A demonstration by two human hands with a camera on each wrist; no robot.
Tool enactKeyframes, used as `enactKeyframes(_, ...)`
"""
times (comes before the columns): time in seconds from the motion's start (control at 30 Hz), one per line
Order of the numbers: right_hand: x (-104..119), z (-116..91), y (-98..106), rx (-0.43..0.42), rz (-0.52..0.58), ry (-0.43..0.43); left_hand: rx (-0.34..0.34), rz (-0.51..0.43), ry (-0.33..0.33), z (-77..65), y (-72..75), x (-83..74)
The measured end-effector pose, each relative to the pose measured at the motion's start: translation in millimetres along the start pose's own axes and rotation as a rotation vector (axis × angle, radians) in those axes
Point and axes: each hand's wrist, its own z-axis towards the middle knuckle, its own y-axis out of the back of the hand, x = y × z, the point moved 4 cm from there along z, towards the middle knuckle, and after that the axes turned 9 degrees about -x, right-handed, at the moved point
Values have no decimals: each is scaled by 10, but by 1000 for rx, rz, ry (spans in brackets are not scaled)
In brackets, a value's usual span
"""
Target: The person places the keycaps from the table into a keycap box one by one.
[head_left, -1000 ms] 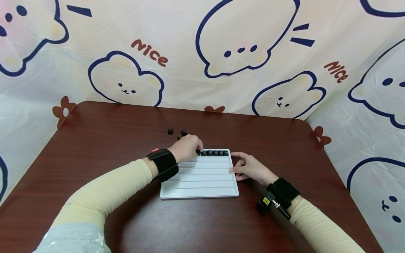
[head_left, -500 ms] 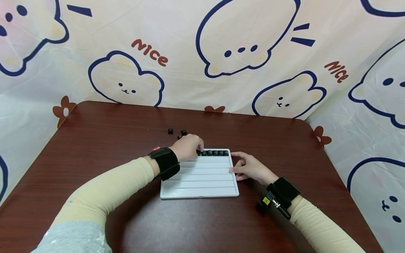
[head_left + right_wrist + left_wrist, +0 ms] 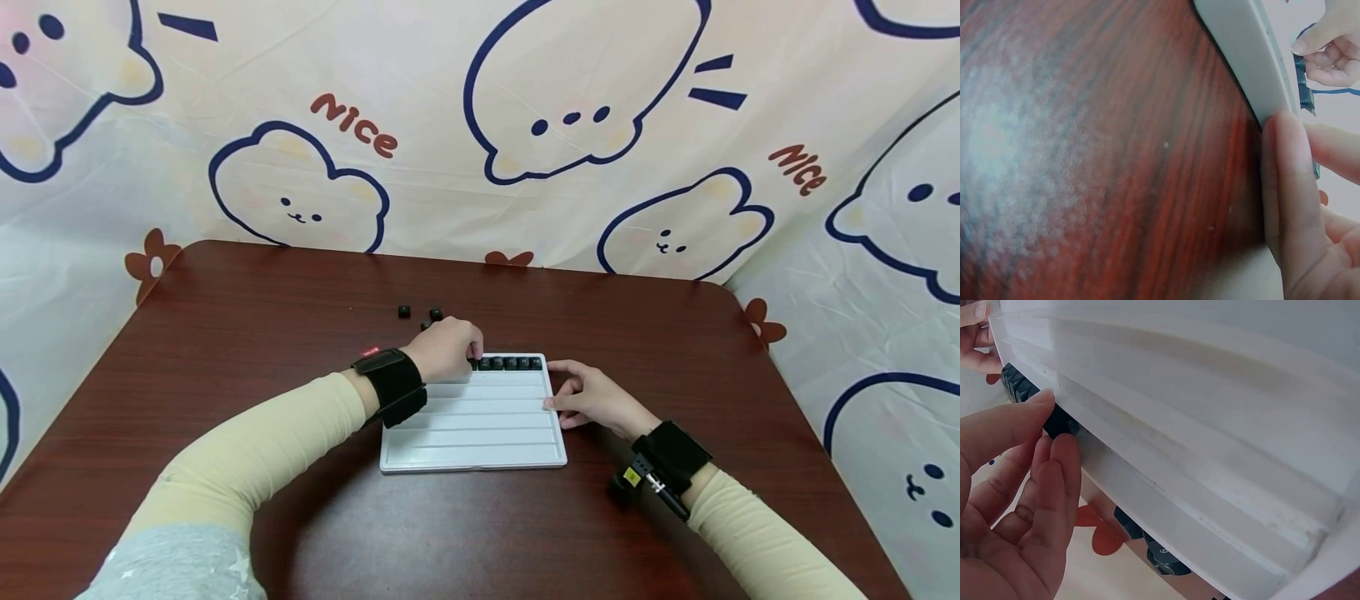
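Observation:
A white tray (image 3: 472, 433) with long parallel ridges lies on the table. Along its far groove stands a row of black keycaps (image 3: 517, 363). My left hand (image 3: 447, 350) pinches a black keycap (image 3: 1060, 422) between thumb and fingertips, at the left end of that row; in the left wrist view the fingers partly cover it. At the tray's right side, my right hand (image 3: 596, 400) holds the edge, thumb on the rim and index finger stretched toward the far corner. In the right wrist view its thumb (image 3: 1291, 150) lies against the tray's side.
Several loose keycaps (image 3: 404, 312) lie on the brown table (image 3: 300, 292) beyond my left hand, some partly hidden by it. One in the left wrist view bears a numeral (image 3: 1163, 553). A cartoon-printed curtain (image 3: 435, 192) hangs behind the table and at its sides.
My left hand shifts very slightly to the right along the row, the pinched keycap edging closer to the others. The right hand and the tray stay put.

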Motion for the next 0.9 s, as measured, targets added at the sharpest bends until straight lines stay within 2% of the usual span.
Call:
enactKeyframes(0.37,-11,11,-2,-7,-3,-6,-12,4,2,12,0,1)
enactKeyframes(0.9,-15,18,-3,0,0,-12,12,-19,26,6,11,16)
